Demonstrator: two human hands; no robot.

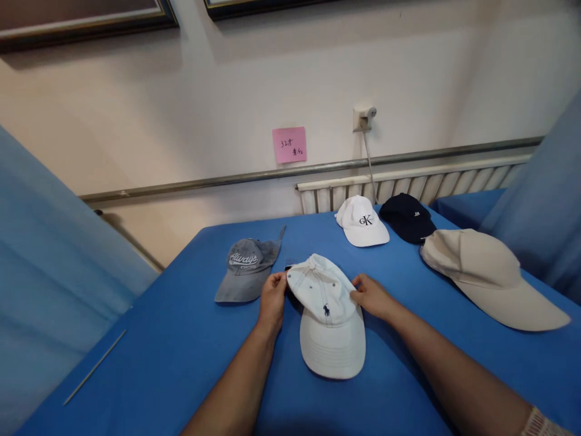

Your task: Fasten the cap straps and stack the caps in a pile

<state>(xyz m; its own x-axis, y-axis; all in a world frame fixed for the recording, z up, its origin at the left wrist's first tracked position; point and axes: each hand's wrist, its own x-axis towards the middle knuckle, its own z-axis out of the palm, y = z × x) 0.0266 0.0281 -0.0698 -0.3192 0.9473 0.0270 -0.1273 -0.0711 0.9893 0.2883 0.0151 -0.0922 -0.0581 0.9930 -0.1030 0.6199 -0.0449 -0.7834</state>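
A pale, light-washed baseball cap (333,345) with a small dark horse-rider emblem is between my hands, its brim toward me. My left hand (273,298) pinches the cap's left edge near the back. On the opposite side, the fingers of my right hand (370,295) are closed on the cap's right edge. The inside of the cap and most of its back are hidden. To the left of my left hand lies a grey cap (245,272) with white "Always" lettering, its strap sticking out behind.
Beyond on the blue-covered table (181,339) are a white cap (361,221), a black cap (406,217) and a large beige cap (481,266). A thin stick (95,367) lies at left. A radiator (336,197) and a pipe (227,180) run along the wall; blue curtains hang at both sides.
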